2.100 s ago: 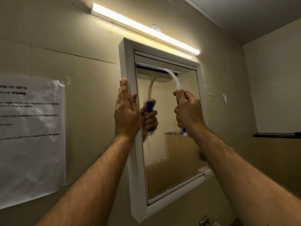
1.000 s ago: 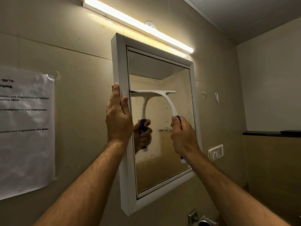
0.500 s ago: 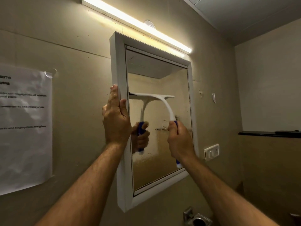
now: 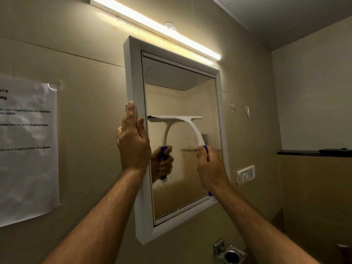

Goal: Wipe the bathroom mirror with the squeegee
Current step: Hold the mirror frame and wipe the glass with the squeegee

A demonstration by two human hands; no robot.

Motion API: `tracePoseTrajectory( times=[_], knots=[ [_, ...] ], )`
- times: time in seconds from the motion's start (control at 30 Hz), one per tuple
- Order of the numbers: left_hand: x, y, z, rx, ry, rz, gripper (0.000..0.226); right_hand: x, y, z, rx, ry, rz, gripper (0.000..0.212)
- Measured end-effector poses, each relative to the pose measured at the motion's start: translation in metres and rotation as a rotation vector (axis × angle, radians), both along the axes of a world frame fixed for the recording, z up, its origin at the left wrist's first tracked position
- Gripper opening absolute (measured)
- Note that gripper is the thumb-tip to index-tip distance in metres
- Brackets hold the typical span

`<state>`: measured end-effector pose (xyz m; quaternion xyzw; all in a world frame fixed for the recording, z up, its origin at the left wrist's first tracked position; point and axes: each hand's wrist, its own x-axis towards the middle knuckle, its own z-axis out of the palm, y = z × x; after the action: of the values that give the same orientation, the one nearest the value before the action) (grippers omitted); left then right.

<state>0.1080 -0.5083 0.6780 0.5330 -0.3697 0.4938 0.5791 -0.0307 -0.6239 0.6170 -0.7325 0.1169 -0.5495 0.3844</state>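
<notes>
Beige walls (image 4: 85, 54) close us in, and we count one lit strip lamp (image 4: 156, 27) running along the wall above one white-framed mirror (image 4: 182, 103). We also count one printed paper sheet (image 4: 28, 149) stuck to the wall on the left, one white wall switch (image 4: 246, 175) just to the right of the mirror, one dark shelf (image 4: 314, 152) on the right-hand wall, and one metal fitting (image 4: 228, 252) low on the wall below the mirror.

Our left hand (image 4: 133, 143) rests on the mirror's left frame edge, fingers straight and pressed together along the white rim, thumb lying on the frame's front face. Our right hand (image 4: 211, 168) is curled tightly round the blue grip of the one squeegee (image 4: 179, 119), whose white neck curves up and left from the fist. Its blade lies level against the glass about halfway up, the left end close to the inner edge of the frame. We see the squeegee and the gripping hand doubled as a reflection in the glass. Below the blade the glass looks hazy and streaked; above it the reflection shows sharper.
</notes>
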Motion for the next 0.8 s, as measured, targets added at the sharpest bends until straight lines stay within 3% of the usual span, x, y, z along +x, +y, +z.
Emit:
tracePoseTrajectory(
  times=[0.27,0.53,0.8],
  knots=[
    [-0.003,0.003,0.001,-0.003,-0.009,0.017,0.047,-0.019,0.018,0.052,-0.027,-0.065,0.087,0.036],
    [-0.004,0.003,-0.002,-0.003,0.039,-0.010,0.047,-0.012,0.000,-0.014,-0.002,0.044,0.050,0.024],
    [-0.004,0.002,-0.004,-0.013,0.084,-0.014,0.047,-0.020,0.000,0.036,-0.026,-0.019,0.089,0.030]
  ],
)
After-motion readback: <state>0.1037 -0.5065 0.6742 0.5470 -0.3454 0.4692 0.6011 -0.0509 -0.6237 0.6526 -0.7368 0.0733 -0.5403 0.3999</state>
